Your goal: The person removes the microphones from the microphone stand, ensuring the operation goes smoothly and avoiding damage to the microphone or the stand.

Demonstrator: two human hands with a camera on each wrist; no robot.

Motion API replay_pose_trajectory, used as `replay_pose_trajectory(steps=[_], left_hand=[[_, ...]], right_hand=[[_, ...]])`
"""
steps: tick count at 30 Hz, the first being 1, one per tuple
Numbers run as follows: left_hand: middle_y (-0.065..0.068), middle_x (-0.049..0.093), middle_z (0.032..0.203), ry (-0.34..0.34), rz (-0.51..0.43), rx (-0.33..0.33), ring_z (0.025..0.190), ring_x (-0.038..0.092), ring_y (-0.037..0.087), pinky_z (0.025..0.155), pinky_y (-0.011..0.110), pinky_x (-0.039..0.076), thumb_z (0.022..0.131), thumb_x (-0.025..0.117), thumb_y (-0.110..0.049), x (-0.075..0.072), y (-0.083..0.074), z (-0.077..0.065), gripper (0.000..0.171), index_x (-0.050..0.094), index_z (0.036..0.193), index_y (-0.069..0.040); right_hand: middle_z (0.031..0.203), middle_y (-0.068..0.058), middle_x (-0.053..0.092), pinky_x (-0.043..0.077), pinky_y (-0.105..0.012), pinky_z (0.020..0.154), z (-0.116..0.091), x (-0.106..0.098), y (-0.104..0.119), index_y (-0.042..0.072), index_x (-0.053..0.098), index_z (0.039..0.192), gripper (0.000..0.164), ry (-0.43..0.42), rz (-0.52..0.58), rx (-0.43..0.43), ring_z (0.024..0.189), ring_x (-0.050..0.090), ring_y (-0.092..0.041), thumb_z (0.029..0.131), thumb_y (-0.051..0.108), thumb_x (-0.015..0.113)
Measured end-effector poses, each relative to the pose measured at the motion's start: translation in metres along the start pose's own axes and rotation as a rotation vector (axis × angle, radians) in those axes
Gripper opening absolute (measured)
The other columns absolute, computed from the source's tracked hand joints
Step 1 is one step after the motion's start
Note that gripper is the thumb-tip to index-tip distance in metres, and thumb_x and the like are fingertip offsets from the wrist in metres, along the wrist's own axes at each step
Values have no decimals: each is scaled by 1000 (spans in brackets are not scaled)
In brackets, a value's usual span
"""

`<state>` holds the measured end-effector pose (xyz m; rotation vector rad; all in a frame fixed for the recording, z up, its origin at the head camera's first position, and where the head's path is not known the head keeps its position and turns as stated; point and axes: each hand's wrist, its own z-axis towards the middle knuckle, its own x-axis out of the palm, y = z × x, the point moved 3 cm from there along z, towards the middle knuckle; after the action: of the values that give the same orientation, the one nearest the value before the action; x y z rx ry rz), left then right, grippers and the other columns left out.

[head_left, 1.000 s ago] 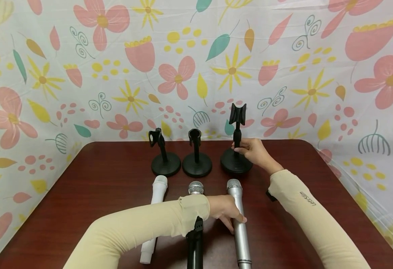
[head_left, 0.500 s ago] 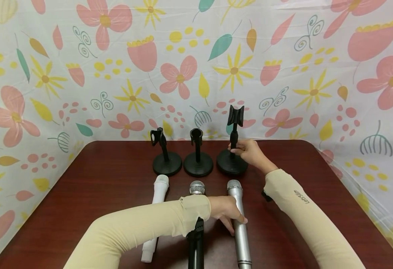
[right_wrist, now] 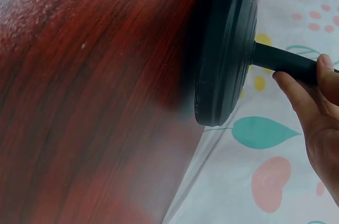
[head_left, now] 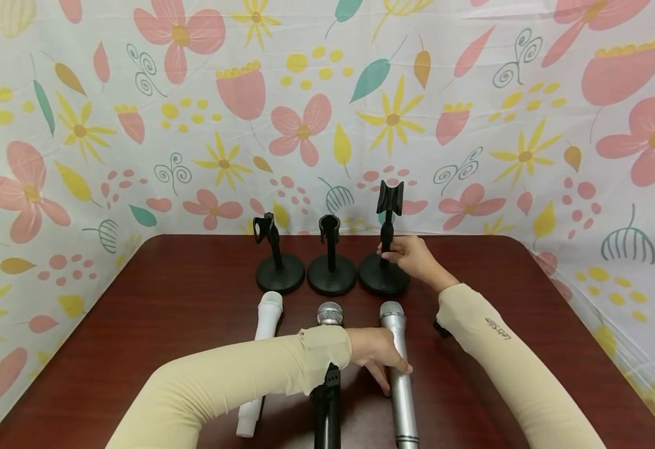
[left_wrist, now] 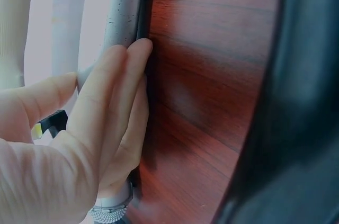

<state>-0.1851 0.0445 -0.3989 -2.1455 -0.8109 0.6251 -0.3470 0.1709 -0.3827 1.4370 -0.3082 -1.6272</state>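
Note:
My right hand [head_left: 414, 257] pinches the upright pole of the rightmost black microphone stand [head_left: 384, 280]. That stand has a U-shaped cradle at its top, and in the right wrist view its round base [right_wrist: 228, 54] is seen edge-on. My left hand [head_left: 380, 352] reaches across the black microphone [head_left: 327, 418] and grips the silver microphone [head_left: 403, 402] lying on the table. In the left wrist view, thumb and fingers [left_wrist: 98, 97] lie on opposite sides of the silver body. My left forearm covers part of the white microphone [head_left: 269, 315] and the black one's middle.
Two shorter black stands with clip holders, the left stand [head_left: 280, 274] and the middle stand [head_left: 331, 279], stand in a row beside the right one. Everything is on a dark red-brown wooden table [head_left: 181, 299]. A flower-patterned cloth [head_left: 305, 75] hangs behind the table's far edge.
My right hand has moved the rightmost stand left, nearer the middle stand. My left hand stays on the silver microphone. The head view has shifted slightly.

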Motion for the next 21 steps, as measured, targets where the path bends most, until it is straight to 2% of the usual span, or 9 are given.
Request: replay_pose_trajectory(steps=[9,16,21], left_hand=[[27,53,99,3,16,-3,84,63,53,70,44,57,86,66,4,-1,-1,-1,27,44,100,10],[31,57,92,93,60,-22,87,65,48,73,42,57,88,68,-3,-12,-8,-6,30,47,104,12],[37,58,99,132,109,-52,92,65,44,77,42,56,90,68,-9,-22,-18,-9,55,38,131,14]], right_hand=[[101,-16,71,54,-46,80,1,0,-2,-1,71,102,13,17,10,20,100,67,-31,91,1,64],[103,-17,70,54,-46,82,1,0,-5,-1,70,104,14,28,11,46,102,67,-31,92,1,64],[102,-17,70,55,-43,80,2,1,-8,-1,70,103,14,25,13,43,100,67,-31,91,1,64]])
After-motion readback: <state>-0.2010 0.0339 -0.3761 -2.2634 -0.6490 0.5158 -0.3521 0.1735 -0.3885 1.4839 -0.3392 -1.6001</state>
